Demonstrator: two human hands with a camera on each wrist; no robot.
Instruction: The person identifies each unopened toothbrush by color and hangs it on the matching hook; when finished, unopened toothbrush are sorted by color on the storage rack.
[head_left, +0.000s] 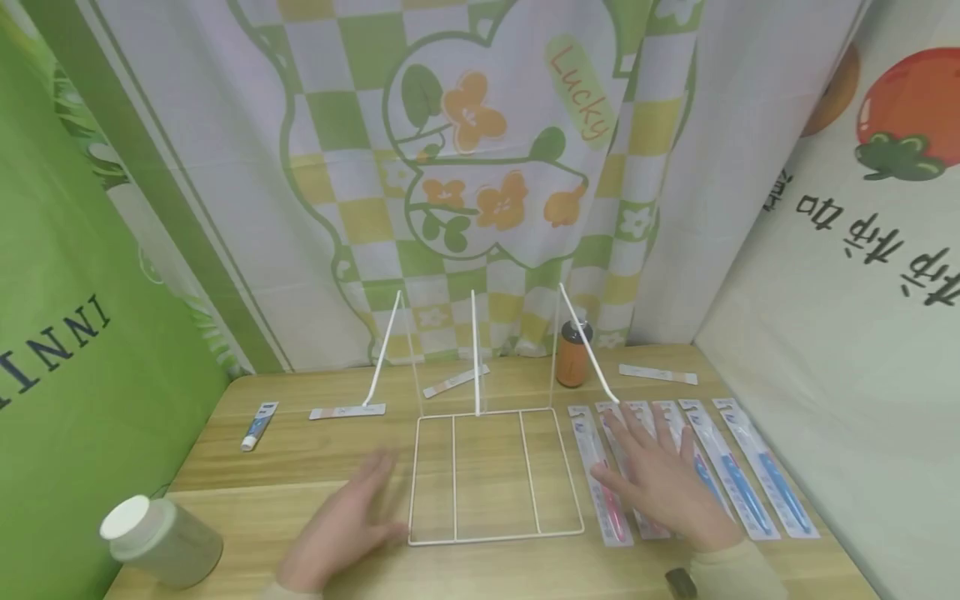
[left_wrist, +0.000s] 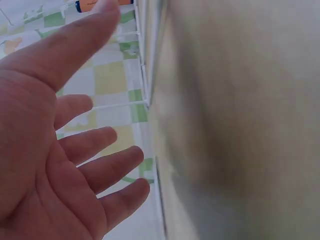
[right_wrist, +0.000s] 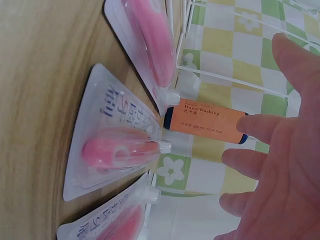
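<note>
A white wire rack (head_left: 495, 537) stands at the middle of the wooden table, with three slanted arms rising at its back. Beside its front left corner is my left hand (head_left: 337, 525), blurred, thumb toward the wire and nothing held. In the left wrist view the fingers (left_wrist: 115, 170) are spread and relaxed. My right hand (head_left: 663, 483) hovers with spread fingers over a row of packaged toothbrushes, hiding parts of several. A pink toothbrush (head_left: 611, 508) lies leftmost, a blue toothbrush (head_left: 783, 492) rightmost. The right wrist view shows an empty palm (right_wrist: 287, 185) beside the pink packs (right_wrist: 117, 150).
An orange-labelled hand wash bottle (head_left: 573, 358) stands behind the rack. Slim sachets (head_left: 347, 411) lie along the back. A small toothpaste tube (head_left: 259, 427) lies at the left, and a pale-lidded jar (head_left: 168, 546) at front left. Fabric curtains (head_left: 517, 192) enclose the table.
</note>
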